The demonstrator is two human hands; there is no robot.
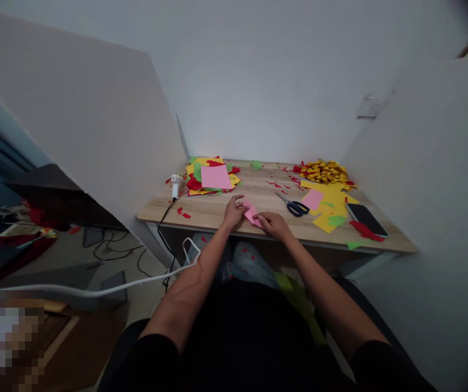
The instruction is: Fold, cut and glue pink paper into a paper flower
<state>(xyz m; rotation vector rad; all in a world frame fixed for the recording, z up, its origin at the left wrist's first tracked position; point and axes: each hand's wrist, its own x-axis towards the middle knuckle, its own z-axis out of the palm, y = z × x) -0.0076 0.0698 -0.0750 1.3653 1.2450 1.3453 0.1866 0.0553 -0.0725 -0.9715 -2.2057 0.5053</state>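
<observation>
Between my hands, at the table's front edge, lies a folded piece of pink paper. My left hand is closed on its left edge, thumb and fingers together. From the other side my right hand pinches the lower right end. To the right of the paper rest dark-handled scissors, their blades pointing away to the left. Another pink sheet lies past them on yellow paper. At the back left, a pink square tops a pile of red, yellow and green paper.
A heap of yellow and red cut paper sits at the back right. A phone lies near the right end of the wooden table. A white charger with a black cable stands at the left edge. Red scraps are scattered about.
</observation>
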